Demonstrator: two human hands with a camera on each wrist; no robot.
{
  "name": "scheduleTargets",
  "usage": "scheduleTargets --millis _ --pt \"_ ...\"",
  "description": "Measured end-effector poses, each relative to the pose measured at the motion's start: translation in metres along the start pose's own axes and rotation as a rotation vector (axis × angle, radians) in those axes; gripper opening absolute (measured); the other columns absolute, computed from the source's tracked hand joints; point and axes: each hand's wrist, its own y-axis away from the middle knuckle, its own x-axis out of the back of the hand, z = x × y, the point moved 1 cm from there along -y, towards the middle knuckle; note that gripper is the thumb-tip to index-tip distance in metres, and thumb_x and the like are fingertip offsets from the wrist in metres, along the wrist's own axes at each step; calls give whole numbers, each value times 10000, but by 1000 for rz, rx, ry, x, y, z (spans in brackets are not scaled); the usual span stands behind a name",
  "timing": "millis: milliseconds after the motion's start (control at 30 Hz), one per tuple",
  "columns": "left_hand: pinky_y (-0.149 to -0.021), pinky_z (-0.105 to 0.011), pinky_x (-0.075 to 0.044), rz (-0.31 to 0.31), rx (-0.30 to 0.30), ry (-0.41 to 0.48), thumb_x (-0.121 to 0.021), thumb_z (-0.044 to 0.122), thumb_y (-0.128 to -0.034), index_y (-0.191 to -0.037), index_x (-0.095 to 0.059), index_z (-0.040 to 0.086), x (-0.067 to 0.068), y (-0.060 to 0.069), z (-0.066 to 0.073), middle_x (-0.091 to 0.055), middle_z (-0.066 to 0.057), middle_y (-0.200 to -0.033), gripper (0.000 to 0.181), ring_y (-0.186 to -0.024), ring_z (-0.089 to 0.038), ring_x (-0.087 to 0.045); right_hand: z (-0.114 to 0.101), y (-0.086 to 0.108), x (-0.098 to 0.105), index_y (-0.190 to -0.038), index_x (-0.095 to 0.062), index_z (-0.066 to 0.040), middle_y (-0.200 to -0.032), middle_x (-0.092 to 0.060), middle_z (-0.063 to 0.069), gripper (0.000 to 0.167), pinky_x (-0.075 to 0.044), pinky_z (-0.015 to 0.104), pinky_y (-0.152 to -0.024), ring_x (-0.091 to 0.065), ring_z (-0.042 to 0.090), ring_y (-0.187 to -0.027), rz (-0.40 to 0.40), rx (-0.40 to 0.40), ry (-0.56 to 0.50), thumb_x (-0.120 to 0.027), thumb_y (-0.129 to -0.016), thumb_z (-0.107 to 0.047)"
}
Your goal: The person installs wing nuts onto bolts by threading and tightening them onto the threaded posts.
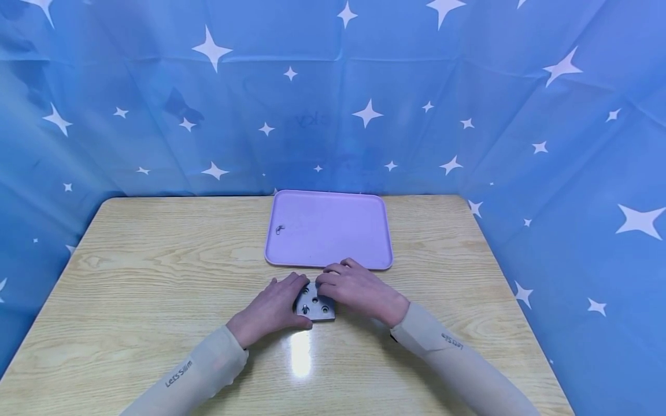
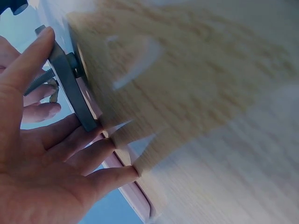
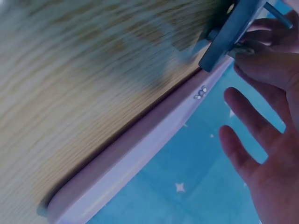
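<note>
A grey metal plate (image 1: pixel 314 300) with several round holes lies on the table between both hands. One threaded bolt (image 2: pixel 39 82) stands up from it, near the plate's left near corner in the head view. My left hand (image 1: pixel 276 306) grips the plate from the left, thumb at the near edge and fingers at the far edge. Over the plate's far right corner, my right hand (image 1: pixel 359 289) pinches a small metal piece (image 3: pixel 240 49) between thumb and finger. That piece is mostly hidden by the fingers, so its exact kind is unclear. Short feet (image 2: pixel 74 64) show under the plate.
Just beyond the hands, a purple tray (image 1: pixel 333 228) lies on the wooden table (image 1: pixel 171 260). A few small metal parts (image 1: pixel 280 230) sit at its left side. A blue star-patterned curtain (image 1: pixel 322 86) hangs behind the table and along its sides.
</note>
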Motion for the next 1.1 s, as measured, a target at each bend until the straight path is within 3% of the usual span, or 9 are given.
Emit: scheduleTargets --millis 233,433,567,667,767,833,967,1100 --pt "-1091 -697 -400 -5 7 -15 -951 354 -711 -1354 -574 20 0 0 1 -625 -84 -1197 816 -1054 -227 -594 -3 -7 -6 -1075 -722 -226 -1055 -678 -83 124 -471 303 -803 -584 142 -972 39 -38 59 -703 -969 -164" --pt "-1079 -695 -414 1 2 -19 -950 348 -703 -1330 -584 28 1 0 2 -614 -56 -1132 792 -969 -191 -567 -10 -12 -11 -1035 -710 -152 -951 -674 -30 104 -486 289 -721 -605 159 -867 59 -93 111 -709 -943 -103" --pt "-1070 -695 -420 3 0 -20 -950 350 -695 -1313 -590 34 1 0 1 -604 -41 -1096 782 -930 -176 -550 -16 -14 -13 -980 -706 -110 -892 -672 8 91 -510 290 -672 -609 163 -795 99 -138 97 -719 -909 -55" --pt "-1063 -696 -425 6 -4 -17 -951 350 -691 -1304 -593 39 1 -1 1 -600 -34 -1081 775 -917 -170 -544 -16 -14 -13 -959 -703 -94 -868 -669 17 35 -518 302 -653 -613 166 -772 109 -165 51 -720 -945 -121" --pt "-1058 -701 -427 10 -11 -15 -951 352 -689 -1298 -593 36 0 -1 0 -604 -39 -1090 775 -925 -174 -552 -12 -13 -10 -1045 -709 -106 -929 -681 5 187 -531 318 -710 -629 163 -819 81 -196 -35 -711 -984 -282" --pt "-1057 -704 -426 11 -13 -13 -952 350 -687 -1298 -593 35 0 -1 0 -607 -44 -1101 776 -930 -177 -558 -6 -10 -5 -1154 -707 -128 -1052 -703 -1 257 -542 343 -808 -650 171 -939 49 -188 -96 -710 -986 -322" --pt "-1059 -707 -423 7 -15 -11 -952 350 -690 -1308 -589 29 0 -1 0 -615 -58 -1135 786 -958 -184 -569 4 -3 8 -1306 -691 -184 -1328 -666 -42 343 -514 384 -962 -601 174 -1199 -29 -86 -139 -736 -966 -190" --pt "-1060 -706 -423 -3 -17 -9 -949 353 -704 -1318 -584 33 1 -1 -1 -615 -58 -1150 783 -983 -184 -571 7 0 14 -1317 -704 -225 -1402 -635 -94 381 -506 382 -971 -562 143 -1276 -90 2 -116 -732 -959 -95"
